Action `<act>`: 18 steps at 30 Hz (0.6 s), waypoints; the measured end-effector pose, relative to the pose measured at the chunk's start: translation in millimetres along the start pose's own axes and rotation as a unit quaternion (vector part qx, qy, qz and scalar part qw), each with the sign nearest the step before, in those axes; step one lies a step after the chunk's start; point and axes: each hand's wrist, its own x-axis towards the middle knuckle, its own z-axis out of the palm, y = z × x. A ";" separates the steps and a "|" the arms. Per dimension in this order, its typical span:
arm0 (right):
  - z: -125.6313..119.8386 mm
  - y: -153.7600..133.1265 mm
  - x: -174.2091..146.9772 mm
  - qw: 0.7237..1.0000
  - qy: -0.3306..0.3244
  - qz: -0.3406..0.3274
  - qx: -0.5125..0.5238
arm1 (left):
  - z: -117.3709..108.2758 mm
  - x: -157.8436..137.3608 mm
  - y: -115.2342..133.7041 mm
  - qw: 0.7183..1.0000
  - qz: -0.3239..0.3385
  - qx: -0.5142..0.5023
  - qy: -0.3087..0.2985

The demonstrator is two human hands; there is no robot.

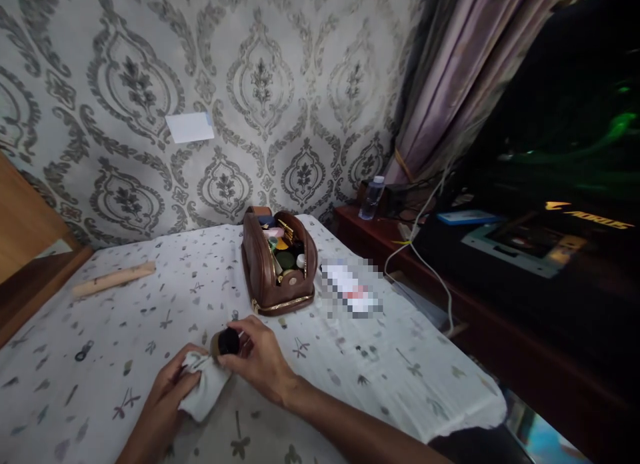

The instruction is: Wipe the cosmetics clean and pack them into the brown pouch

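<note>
Between the fingers of my right hand (263, 357) is a small jar with a black lid (229, 342); its body looks brownish and is partly hidden. My left hand (173, 394) grips a crumpled white cloth (206, 386), which sits right beside the jar, maybe touching it. Beyond my hands stands a brown toiletry bag (257, 274) with its gold zip undone. Inside it are several small items, among them a dark green round lid (285, 260) and a white cap (301, 259).
The bag rests on a white patterned sheet (180, 317). A tan strip (115, 279) lies at left, and a blurred-out flat object (350, 287) right of the bag. On the red-brown desk (350, 217) stand a clear bottle (371, 197) and a white cable (425, 204).
</note>
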 end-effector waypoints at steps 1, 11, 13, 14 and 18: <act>-6.1 -1.7 -1.6 1.000 -0.012 -0.004 -0.011 | -0.8 0.3 -0.7 1.000 0.003 -0.001 -0.013; -98.9 -16.1 -21.4 0.993 -0.044 -0.109 -0.017 | 15.7 22.9 35.6 0.958 0.168 0.219 -0.072; -114.9 -20.9 -22.5 0.992 -0.022 -0.121 -0.015 | 30.3 33.3 51.4 0.912 0.260 0.309 -0.068; -122.6 -23.6 -22.2 0.992 -0.010 -0.127 -0.020 | 40.1 39.0 60.0 0.882 0.303 0.354 -0.074; -152.4 -35.3 -13.1 0.984 0.058 -0.152 -0.076 | 86.6 61.2 92.0 0.752 0.397 0.514 -0.116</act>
